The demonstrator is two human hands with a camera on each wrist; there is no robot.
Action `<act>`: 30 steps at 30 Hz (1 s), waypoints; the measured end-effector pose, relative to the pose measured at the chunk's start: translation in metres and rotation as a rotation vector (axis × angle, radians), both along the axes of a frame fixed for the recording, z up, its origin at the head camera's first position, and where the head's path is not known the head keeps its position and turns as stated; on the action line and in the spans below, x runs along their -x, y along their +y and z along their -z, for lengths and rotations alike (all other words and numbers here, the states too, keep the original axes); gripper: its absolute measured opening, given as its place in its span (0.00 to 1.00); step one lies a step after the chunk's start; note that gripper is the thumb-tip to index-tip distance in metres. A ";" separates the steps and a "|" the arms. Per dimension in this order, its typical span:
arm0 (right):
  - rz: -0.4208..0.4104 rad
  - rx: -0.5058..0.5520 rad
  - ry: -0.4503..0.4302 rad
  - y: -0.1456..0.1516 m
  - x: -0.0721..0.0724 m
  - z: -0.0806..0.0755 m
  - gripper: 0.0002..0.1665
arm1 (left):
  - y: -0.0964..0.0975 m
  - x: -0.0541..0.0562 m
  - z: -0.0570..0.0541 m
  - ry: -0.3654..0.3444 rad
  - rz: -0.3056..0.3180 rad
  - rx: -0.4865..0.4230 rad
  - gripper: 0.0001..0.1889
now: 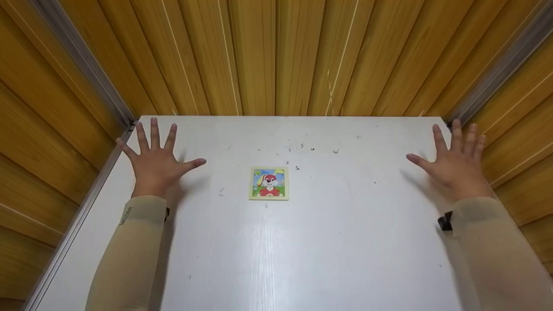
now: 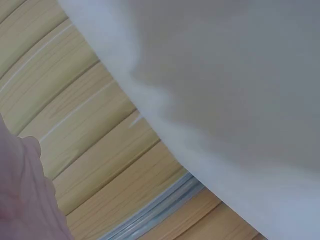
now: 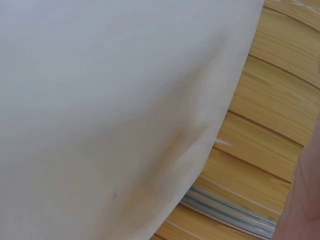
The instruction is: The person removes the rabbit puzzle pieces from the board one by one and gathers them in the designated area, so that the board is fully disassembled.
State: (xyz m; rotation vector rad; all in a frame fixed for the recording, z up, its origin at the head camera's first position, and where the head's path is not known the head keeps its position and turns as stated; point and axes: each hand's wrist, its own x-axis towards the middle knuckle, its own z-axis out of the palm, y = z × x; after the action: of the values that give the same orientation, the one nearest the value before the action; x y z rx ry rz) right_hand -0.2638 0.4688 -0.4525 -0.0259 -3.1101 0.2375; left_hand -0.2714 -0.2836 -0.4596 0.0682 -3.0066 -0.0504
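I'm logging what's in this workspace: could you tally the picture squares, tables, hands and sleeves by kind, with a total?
Picture square: 1
Table: 1
Hands (left hand, right hand): 2
Sleeves (left sleeve, right sleeve): 2
Total: 6

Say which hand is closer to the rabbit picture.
The left hand; the right hand is separated from the rabbit picture by a wider stretch of table.

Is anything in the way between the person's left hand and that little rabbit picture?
Nothing visible. Between the left hand and the picture there is only white table, with the hand's shadow and a few small marks that look flat.
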 end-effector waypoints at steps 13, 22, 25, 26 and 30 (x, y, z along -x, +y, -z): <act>-0.017 0.026 0.083 -0.087 0.020 -0.002 0.75 | 0.049 0.005 -0.031 0.107 -0.004 -0.008 0.71; -0.095 0.132 0.132 -0.153 0.020 0.003 0.72 | 0.074 -0.005 -0.017 0.108 0.012 -0.210 0.70; -0.125 0.160 0.142 -0.173 0.021 0.006 0.71 | 0.084 -0.007 -0.014 0.113 0.018 -0.292 0.68; -0.132 0.168 0.147 -0.179 0.021 0.008 0.71 | 0.087 -0.008 -0.013 0.115 0.022 -0.317 0.67; -0.162 0.200 0.142 -0.203 0.022 0.010 0.70 | 0.098 -0.009 -0.011 0.114 0.045 -0.410 0.65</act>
State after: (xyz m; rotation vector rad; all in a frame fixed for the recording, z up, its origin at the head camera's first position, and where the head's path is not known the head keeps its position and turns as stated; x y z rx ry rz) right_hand -0.2859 0.2656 -0.4620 0.2300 -2.9359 0.5290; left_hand -0.2626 -0.1854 -0.4484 0.0362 -2.8339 -0.6495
